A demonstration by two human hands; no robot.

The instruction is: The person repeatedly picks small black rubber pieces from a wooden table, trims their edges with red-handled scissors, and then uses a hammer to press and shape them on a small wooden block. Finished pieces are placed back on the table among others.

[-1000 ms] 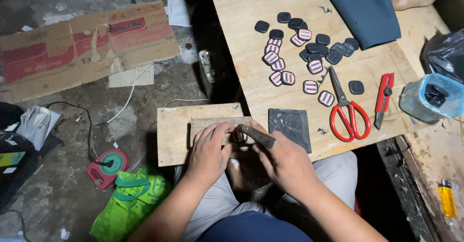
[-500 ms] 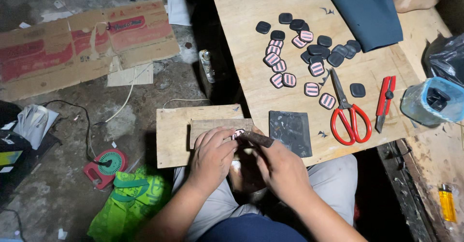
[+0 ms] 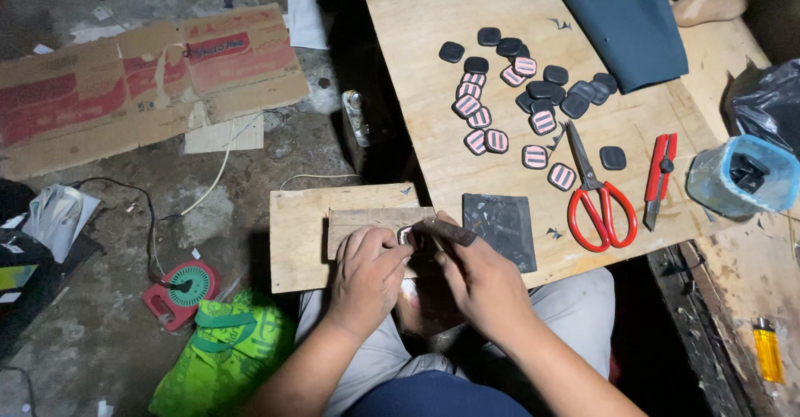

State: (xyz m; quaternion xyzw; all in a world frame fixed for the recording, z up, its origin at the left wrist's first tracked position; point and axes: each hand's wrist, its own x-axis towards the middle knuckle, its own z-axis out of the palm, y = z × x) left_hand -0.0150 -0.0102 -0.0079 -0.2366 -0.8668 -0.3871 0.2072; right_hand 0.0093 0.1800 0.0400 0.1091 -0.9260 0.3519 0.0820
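Observation:
My left hand (image 3: 367,271) presses a small rounded patch (image 3: 406,236) against a narrow wooden block (image 3: 358,221) that lies on a wooden board (image 3: 296,242) over my lap. My right hand (image 3: 483,279) grips a dark flat tool (image 3: 446,231) whose tip lies at the patch. The patch is mostly hidden by my fingers. Several similar patches (image 3: 500,92), some black and some pink-striped, lie scattered on the plywood table (image 3: 417,67) beyond.
On the table lie a dark square sheet (image 3: 500,229), red scissors (image 3: 596,200), a red utility knife (image 3: 660,175), dark fabric (image 3: 625,17) and a blue cup (image 3: 737,175). Cardboard (image 3: 142,84), a red cord reel (image 3: 179,292) and a green bag (image 3: 225,350) lie on the floor left.
Both hands stay over the block; the tool in my right hand has shifted slightly left toward the patch. The view has tilted a little.

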